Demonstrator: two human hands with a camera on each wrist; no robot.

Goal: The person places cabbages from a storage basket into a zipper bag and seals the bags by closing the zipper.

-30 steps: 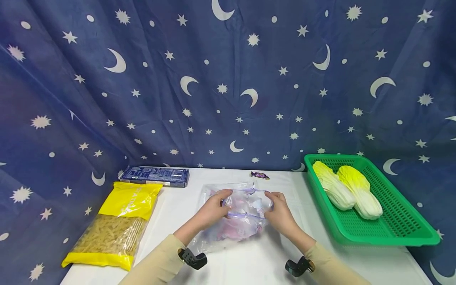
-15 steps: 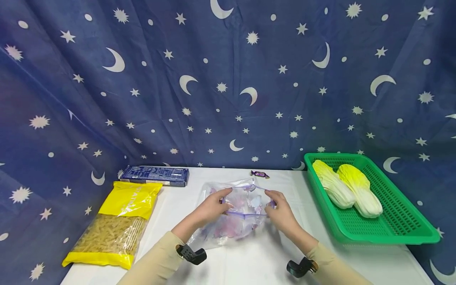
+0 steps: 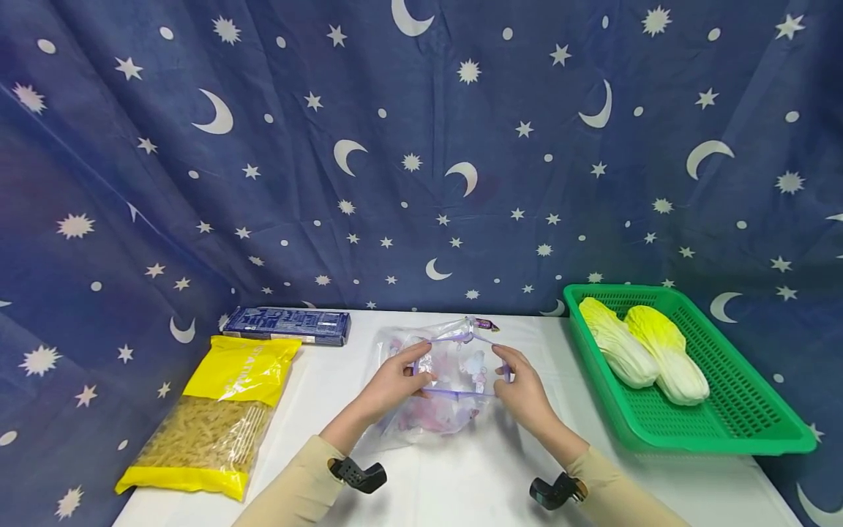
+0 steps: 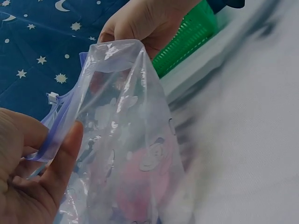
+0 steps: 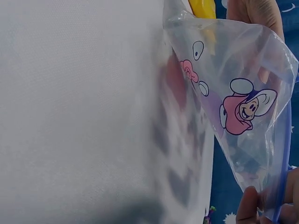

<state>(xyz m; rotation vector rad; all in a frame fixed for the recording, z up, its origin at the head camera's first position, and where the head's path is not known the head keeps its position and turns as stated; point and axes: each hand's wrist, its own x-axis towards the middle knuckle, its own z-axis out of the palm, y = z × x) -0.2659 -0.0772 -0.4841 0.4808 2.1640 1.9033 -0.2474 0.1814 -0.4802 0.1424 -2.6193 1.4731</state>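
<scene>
A clear zip bag (image 3: 437, 417) with pink cartoon prints and a purple zip edge stands over the white table, its mouth spread wide. My left hand (image 3: 399, 377) pinches the left side of the mouth between thumb and fingers. At the opposite side, my right hand (image 3: 523, 384) grips the zip edge. In the left wrist view the zip slider (image 4: 53, 97) shows at the far edge, beyond the left fingers (image 4: 65, 156). Printed figures (image 5: 243, 112) on the bag's wall face the right wrist camera. A purple-wrapped candy (image 3: 486, 324) lies just behind the bag, partly hidden by it.
On the left lies a yellow bag of pasta (image 3: 214, 417), with a flat blue box (image 3: 286, 325) behind it. A green basket (image 3: 744, 439) holding two napa cabbages (image 3: 665, 355) stands at the right. A blue star-patterned curtain (image 3: 421, 146) hangs behind the table.
The bag's mouth has been pulled wider and raised slightly, its back edge now overlapping the candy. Both hands keep their hold, the right one having shifted slightly rightward.
</scene>
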